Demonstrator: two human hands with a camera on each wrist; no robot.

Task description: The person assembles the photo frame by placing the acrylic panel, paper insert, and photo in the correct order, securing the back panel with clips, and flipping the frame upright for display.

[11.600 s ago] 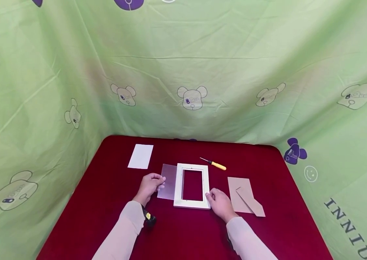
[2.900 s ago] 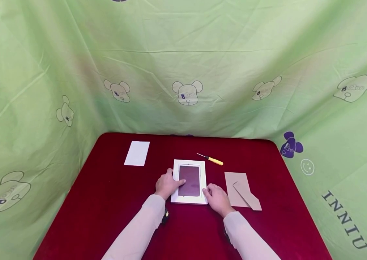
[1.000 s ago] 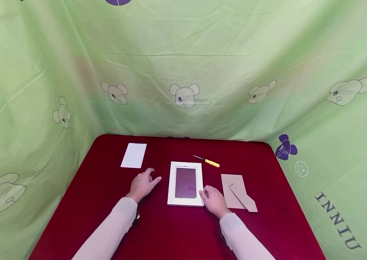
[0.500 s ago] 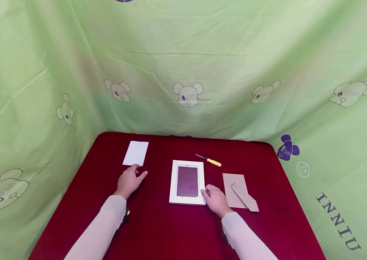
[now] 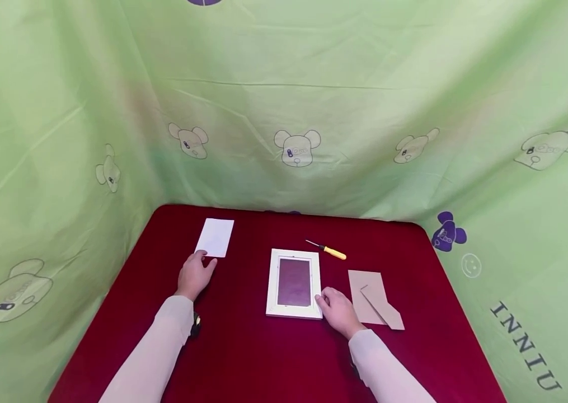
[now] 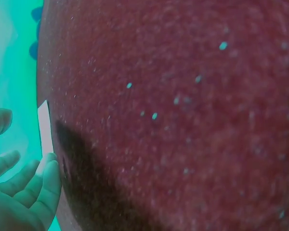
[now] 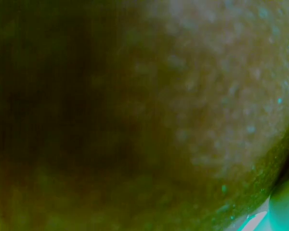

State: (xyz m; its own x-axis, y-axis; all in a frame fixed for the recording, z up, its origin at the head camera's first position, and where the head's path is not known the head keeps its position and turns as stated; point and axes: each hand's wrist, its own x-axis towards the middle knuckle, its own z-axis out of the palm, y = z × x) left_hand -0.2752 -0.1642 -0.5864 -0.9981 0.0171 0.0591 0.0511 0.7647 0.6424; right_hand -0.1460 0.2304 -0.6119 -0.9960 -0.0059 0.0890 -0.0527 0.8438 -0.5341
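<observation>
My left hand (image 5: 194,275) reaches the near left corner of a white sheet of paper (image 5: 215,237), its fingers loosely extended. In the left wrist view, fingers (image 6: 49,185) lie close to the edge of the paper (image 6: 45,127); firm contact cannot be told. A white picture frame (image 5: 273,285) lies flat at mid-table, with a clear sheet (image 5: 294,282) inside its opening. My right hand (image 5: 341,312) holds the frame's lower right edge, thumb at the rim and fingers curled. The right wrist view is mostly dark and blurred, with part of a finger at the lower right corner.
Behind the frame lies a screwdriver (image 5: 335,253) with a yellow handle. A brown backing board (image 5: 361,305) with a stand leg (image 5: 383,307) lies right of my right hand. Everything rests on a dark red tabletop (image 5: 263,358), with green printed curtains (image 5: 243,106) around it.
The clear sheet, earlier in my left hand, went into the frame. My left hand then left the frame and moved left to the paper. The right hand stayed at the frame's edge.
</observation>
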